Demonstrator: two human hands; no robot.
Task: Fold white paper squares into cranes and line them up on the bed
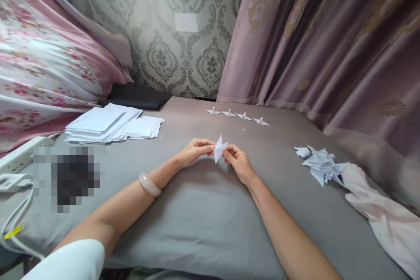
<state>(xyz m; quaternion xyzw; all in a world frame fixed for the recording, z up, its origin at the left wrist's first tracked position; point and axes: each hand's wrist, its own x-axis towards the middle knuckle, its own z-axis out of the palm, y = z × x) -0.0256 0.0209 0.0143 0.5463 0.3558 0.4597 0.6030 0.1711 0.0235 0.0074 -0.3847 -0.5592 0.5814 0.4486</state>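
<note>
Between my two hands a small white paper crane (219,149) is held up over the grey cloth, its pointed wings spread. My left hand (197,151) pinches one side of it between thumb and fingers. My right hand (239,161) grips the opposite end in the same way. Beyond the hands, several folded paper cranes (243,116) stand in a slanting row. A tiny white scrap (243,129) lies just in front of that row.
Stacked white paper sheets (101,123) and smaller squares (144,127) lie at left, before a black folded item (138,96). A power strip (24,153) with cables sits far left. Right, a heap of folded paper pieces (320,164) lies against pale pink fabric (374,205).
</note>
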